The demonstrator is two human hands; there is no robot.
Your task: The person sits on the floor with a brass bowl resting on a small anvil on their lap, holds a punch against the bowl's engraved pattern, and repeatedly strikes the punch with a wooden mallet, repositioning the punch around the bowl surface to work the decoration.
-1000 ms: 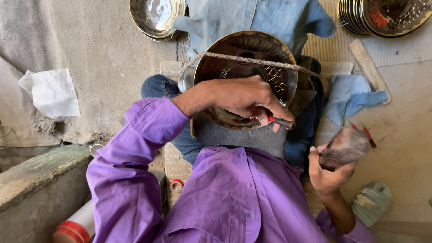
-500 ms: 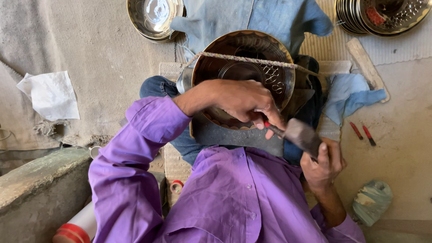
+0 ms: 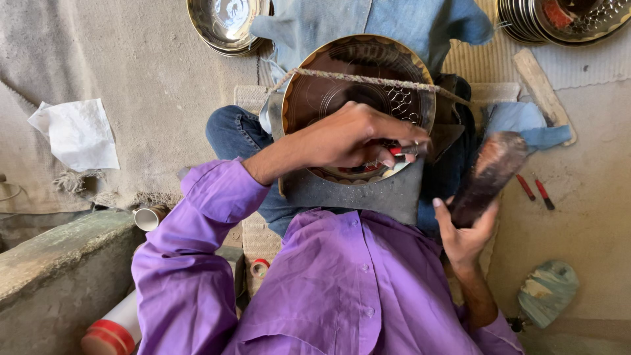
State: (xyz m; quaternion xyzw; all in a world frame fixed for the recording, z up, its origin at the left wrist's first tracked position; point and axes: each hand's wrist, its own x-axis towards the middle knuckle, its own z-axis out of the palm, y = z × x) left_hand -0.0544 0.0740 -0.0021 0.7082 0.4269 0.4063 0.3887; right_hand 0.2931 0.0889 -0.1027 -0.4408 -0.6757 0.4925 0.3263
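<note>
Plate [image 3: 342, 85]: left hand [image 3: 348, 138] pinches punch [image 3: 404, 150] on it; right hand [image 3: 463, 230], fist closed on mallet [image 3: 490, 172], has raised it from the punch.

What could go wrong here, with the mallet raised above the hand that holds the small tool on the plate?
The right hand holds the mallet raised close to the left hand, so a misaimed blow might hit the fingers. The small tool might also slip and scar the engraved plate.

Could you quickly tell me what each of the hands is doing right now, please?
Left hand: closed on a small red-handled tool, over the engraved metal plate.
Right hand: closed on a dark mallet, raised.
</note>
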